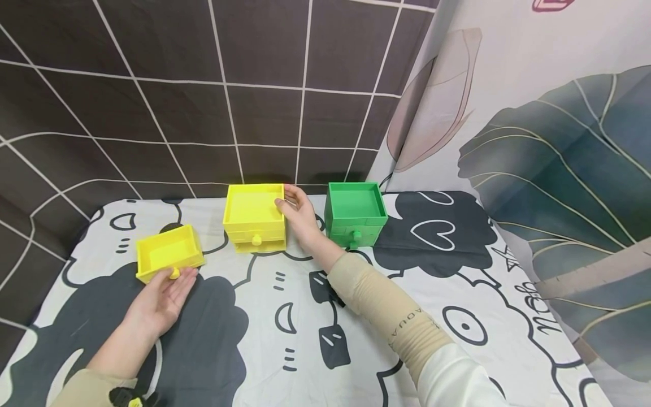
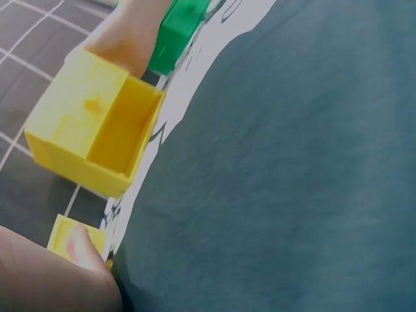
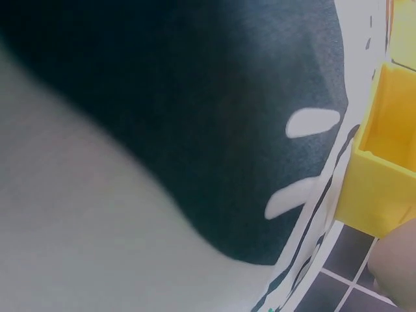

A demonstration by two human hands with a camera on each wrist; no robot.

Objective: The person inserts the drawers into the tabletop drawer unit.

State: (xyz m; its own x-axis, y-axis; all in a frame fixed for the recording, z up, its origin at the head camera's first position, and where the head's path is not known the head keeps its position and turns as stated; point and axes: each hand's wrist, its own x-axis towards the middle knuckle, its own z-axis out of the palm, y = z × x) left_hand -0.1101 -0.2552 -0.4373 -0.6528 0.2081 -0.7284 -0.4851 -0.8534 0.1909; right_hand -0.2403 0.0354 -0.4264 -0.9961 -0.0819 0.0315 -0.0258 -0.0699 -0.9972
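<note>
A small yellow drawer (image 1: 169, 249) sits slightly tilted at the left in the head view. My left hand (image 1: 161, 302) holds it at the front by its round knob (image 1: 175, 273), thumb and fingers meeting at that edge. Right of it stands a yellow drawer cabinet (image 1: 254, 206) with a tray-like top and one knobbed drawer front. Below that front, an open drawer slot (image 2: 125, 130) shows in the left wrist view. My right hand (image 1: 303, 221) grips the cabinet's right side, thumb on the top rim, other fingers partly hidden behind it.
A green drawer cabinet (image 1: 355, 206) stands right of my right hand. Everything rests on a cartoon-print cloth (image 1: 274, 350). Behind rises a dark cloth with white grid lines (image 1: 264, 113), and a leaf-patterned curtain (image 1: 559, 169) hangs at the right.
</note>
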